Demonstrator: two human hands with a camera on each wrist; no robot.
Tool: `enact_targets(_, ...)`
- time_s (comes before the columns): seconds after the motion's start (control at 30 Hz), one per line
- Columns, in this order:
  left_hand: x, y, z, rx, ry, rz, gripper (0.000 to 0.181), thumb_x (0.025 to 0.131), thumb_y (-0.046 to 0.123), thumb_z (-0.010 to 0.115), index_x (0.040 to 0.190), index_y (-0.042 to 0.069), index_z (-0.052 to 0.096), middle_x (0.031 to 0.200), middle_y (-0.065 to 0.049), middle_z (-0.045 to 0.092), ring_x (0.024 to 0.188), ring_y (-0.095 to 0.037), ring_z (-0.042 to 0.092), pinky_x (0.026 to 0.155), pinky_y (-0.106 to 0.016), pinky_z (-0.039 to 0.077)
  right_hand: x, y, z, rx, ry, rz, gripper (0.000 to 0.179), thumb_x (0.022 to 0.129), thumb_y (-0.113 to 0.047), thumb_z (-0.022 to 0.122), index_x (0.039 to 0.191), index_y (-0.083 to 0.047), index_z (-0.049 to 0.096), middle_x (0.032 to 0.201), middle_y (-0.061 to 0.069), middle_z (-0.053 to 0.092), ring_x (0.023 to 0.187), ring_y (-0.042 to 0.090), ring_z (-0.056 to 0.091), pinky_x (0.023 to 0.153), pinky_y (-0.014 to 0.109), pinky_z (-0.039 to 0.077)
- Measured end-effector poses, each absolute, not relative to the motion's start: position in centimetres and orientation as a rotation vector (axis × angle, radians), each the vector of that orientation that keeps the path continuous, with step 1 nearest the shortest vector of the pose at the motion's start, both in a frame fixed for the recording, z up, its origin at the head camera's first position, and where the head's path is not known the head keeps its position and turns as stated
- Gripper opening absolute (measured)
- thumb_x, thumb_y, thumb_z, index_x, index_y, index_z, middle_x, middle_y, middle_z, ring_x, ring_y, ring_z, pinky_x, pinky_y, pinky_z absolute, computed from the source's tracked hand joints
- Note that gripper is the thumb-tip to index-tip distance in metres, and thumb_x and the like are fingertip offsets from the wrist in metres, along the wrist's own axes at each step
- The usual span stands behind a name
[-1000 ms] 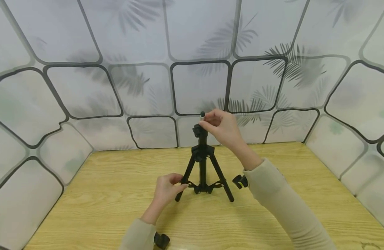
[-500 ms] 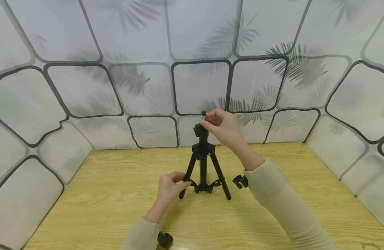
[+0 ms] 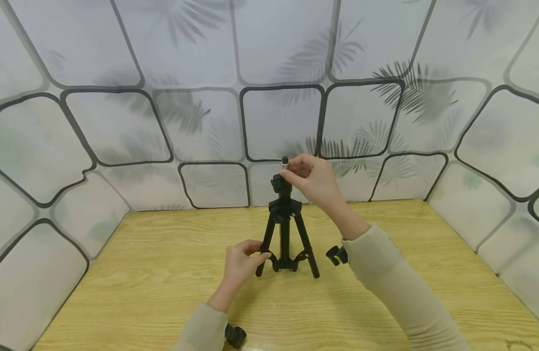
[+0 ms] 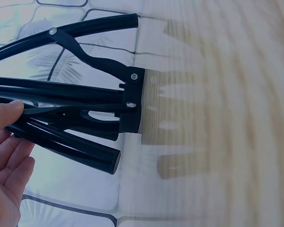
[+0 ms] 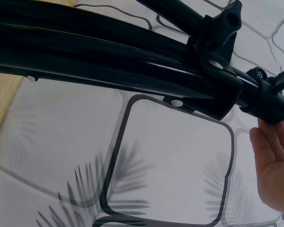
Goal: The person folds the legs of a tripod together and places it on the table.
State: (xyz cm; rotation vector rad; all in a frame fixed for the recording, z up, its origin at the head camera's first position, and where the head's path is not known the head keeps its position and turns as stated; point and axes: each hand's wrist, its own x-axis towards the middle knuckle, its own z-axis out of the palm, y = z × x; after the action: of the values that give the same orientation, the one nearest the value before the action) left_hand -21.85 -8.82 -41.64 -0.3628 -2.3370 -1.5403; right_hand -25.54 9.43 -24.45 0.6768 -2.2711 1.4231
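Note:
A small black tripod point(image 3: 284, 241) stands upright on the wooden table point(image 3: 164, 258), legs partly spread. My left hand point(image 3: 239, 263) pinches its left leg point(image 4: 80, 149) low down, thumb in front near the brace. At the top, my right hand point(image 3: 316, 179) grips the tripod's head between thumb and fingers, just below a black-tipped stud point(image 3: 285, 160). The left wrist view shows the hinged braces point(image 4: 92, 59) joined to the bottom of the centre column. In the right wrist view, fingers of the right hand point(image 5: 277, 165) lie against the collar point(image 5: 265, 101), partly cut off by the frame edge.
Patterned fabric walls point(image 3: 280, 122) with grey outlines and leaf prints enclose the table at the back and both sides. Black camera mounts sit at the left cuff point(image 3: 203, 329) and the right cuff point(image 3: 370, 248).
The left hand has moved slightly right with the left leg. Both front legs have drawn inward toward the centre column. The right hand has stayed at the top.

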Motion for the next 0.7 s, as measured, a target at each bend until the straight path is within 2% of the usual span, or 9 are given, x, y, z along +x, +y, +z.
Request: enact_targets(0.7, -22.1, -7.7, -42.0, -0.285, -2.263, -1.627, 0.02, 0.069, 0.009, 0.075, 0.086, 0.002, 0.068, 0.081, -0.007, 0.067, 0.078, -0.02, 0.062, 0.071, -0.035, 0.05, -25.5, 9.4, -24.6, 0.666, -2.264, 1.427, 0.018, 0.08, -0.014, 0.066, 0.091, 0.0, 0.062, 0.091, 0.009, 0.063, 0.08, 0.016, 0.062, 0.068, 0.027, 0.05)
